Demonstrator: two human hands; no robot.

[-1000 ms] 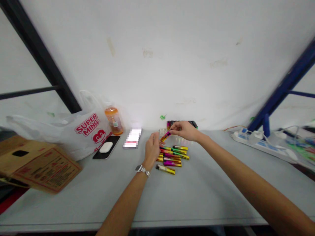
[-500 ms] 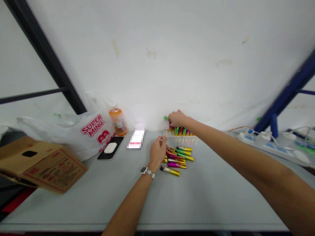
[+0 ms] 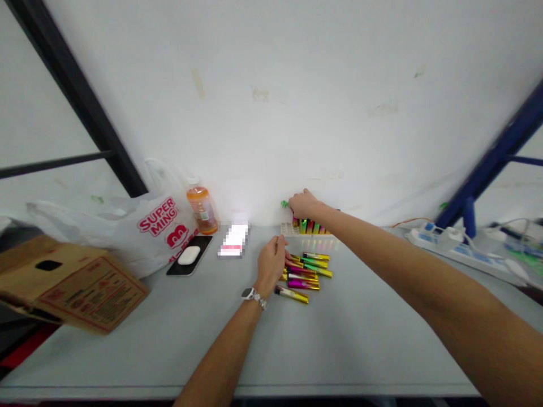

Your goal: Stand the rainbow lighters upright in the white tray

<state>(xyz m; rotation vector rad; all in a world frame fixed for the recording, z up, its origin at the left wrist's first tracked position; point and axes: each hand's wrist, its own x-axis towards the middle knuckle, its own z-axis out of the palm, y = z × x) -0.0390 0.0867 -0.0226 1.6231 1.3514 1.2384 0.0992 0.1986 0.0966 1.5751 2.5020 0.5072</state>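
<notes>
Shiny metallic lighters (image 3: pixel 303 277) in gold, green and magenta lie in a loose pile on the table, with one lighter (image 3: pixel 292 294) apart at the near side. Behind them, several lighters (image 3: pixel 310 226) stand upright in a pale tray (image 3: pixel 289 229) with small compartments, its left end bare. My right hand (image 3: pixel 303 204) is closed over the tray, fingers pointing down around the top of a lighter (image 3: pixel 295 221). My left hand (image 3: pixel 272 257) rests at the pile's left edge, thumb and fingers pinched together; whatever they hold is hidden.
Left of my hands lie a phone with a white case (image 3: pixel 189 255) on it and a pixelated bright object (image 3: pixel 233 239). An orange bottle (image 3: pixel 202 209), a plastic bag (image 3: pixel 127 226) and a cardboard box (image 3: pixel 93 288) stand farther left. A power strip (image 3: pixel 462 251) is at right.
The whole view has shifted slightly. My left fingers have drawn a little closer together; my right hand stays over the tray.
</notes>
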